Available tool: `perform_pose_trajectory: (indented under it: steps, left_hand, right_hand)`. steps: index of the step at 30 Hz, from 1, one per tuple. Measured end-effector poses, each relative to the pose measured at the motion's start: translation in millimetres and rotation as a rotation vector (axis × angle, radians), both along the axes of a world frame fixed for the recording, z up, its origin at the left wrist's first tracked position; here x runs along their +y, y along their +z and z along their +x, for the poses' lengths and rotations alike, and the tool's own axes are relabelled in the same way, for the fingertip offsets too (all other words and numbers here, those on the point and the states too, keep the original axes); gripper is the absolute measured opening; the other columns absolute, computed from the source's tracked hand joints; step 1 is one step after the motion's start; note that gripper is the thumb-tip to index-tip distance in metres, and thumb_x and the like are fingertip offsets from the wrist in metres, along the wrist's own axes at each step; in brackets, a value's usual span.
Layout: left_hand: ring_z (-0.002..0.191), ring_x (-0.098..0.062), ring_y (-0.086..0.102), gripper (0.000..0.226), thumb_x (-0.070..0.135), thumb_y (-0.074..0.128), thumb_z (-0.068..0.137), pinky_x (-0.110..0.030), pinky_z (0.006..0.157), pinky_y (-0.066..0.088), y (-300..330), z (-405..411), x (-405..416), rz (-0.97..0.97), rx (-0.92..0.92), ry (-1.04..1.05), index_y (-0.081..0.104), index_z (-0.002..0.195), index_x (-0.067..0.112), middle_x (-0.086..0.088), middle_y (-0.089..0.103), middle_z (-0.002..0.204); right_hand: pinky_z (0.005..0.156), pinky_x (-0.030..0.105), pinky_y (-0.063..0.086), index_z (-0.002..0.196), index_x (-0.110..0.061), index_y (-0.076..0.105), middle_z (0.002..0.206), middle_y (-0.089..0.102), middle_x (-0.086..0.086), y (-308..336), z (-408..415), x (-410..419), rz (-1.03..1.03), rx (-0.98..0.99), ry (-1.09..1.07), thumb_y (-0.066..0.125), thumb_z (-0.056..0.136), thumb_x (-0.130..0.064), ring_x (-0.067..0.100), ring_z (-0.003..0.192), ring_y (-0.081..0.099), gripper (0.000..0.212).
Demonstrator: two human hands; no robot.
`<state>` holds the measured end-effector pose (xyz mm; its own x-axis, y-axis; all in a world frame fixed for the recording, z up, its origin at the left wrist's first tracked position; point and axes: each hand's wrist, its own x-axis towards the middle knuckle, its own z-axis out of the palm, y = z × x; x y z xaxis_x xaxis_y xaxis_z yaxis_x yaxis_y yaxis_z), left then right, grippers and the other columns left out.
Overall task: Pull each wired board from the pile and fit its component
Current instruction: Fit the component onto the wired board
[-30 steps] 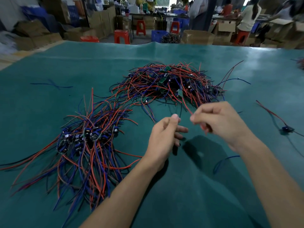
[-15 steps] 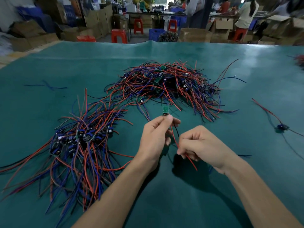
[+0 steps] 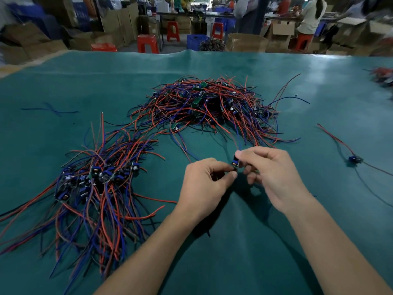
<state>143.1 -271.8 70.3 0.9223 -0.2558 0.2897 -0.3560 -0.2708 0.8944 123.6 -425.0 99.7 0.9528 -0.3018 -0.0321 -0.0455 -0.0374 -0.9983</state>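
One pile (image 3: pixel 204 109) lies behind both hands, another pile (image 3: pixel 93 184) to their left.

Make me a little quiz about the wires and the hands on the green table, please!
1. True or false: both hands pinch one small board between them.
2. Which pile lies farther from the person? A: the pile showing green boards. B: the pile showing blue parts.
3. Fill in: a lone wired piece lies on the table beside the person's ____ hand.

Key:
1. True: left hand and right hand both pinch it.
2. A.
3. Right.
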Motion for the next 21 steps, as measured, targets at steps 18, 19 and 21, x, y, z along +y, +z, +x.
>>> perform_pose_trajectory:
  steps: [18,19,21]
  left_hand:
    - [0.053,-0.006,0.050,0.021,0.011,0.072,0.090,-0.019,0.052,0.040,1.6,4.9,-2.3,-0.180,0.293,-0.020,0.071,0.071,0.020,0.004,0.067,0.063]
    - [0.051,-0.005,0.049,0.022,0.011,0.073,0.090,-0.019,0.051,0.039,1.1,5.2,-2.3,-0.173,0.291,-0.012,0.071,0.070,0.021,0.004,0.066,0.062]
    - [0.052,-0.007,0.047,0.021,0.013,0.073,0.090,-0.021,0.051,0.038,0.2,5.9,-2.6,-0.168,0.284,-0.008,0.071,0.071,0.021,0.006,0.064,0.060]
  right_hand:
    - [0.055,0.020,0.050,0.073,-0.015,0.079,0.076,0.074,0.002,-5.2,0.7,1.1,-0.020,-0.172,0.049,0.080,0.082,-0.008,0.009,0.066,0.065,0.012]
    - [0.054,0.019,0.049,0.074,-0.016,0.079,0.074,0.074,0.000,-6.0,0.7,1.9,-0.081,-0.187,0.028,0.081,0.083,-0.010,0.006,0.063,0.063,0.011]
    - [0.053,0.016,0.048,0.073,-0.018,0.079,0.072,0.074,-0.002,-8.0,1.6,3.1,-0.151,-0.214,-0.016,0.080,0.084,-0.012,0.004,0.060,0.061,0.013]
